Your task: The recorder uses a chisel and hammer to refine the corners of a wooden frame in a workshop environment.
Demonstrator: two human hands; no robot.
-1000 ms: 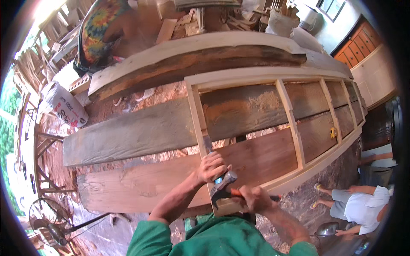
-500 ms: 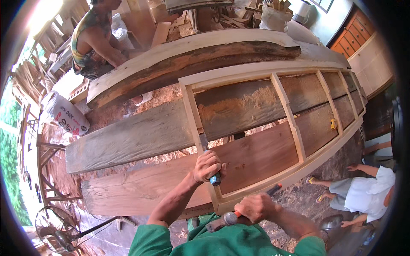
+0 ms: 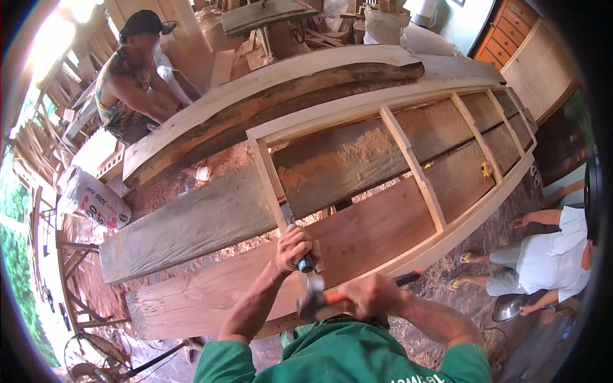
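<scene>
My left hand [image 3: 295,246] is closed around a chisel [image 3: 300,250] with a blue handle, its blade set against the end rail of a pale wooden frame [image 3: 408,163]. My right hand [image 3: 364,297] grips a hammer [image 3: 319,300] with an orange-and-black handle. The hammer's head is blurred, just below the chisel's handle end. The frame has several crossbars and lies over thick brown planks [image 3: 211,220]. Both forearms come up from the lower edge, in green sleeves.
A person [image 3: 131,83] in a dark cap bends over a long rough slab [image 3: 268,105] at the upper left. A seated person in white [image 3: 549,255] is at the right by a metal bowl [image 3: 507,309]. A white sack [image 3: 96,199] lies at the left; a small yellow object [image 3: 485,170] rests on a plank.
My right hand has swung the hammer from down near my chest up to the chisel's end. My left hand stays on the chisel at the frame's end rail.
</scene>
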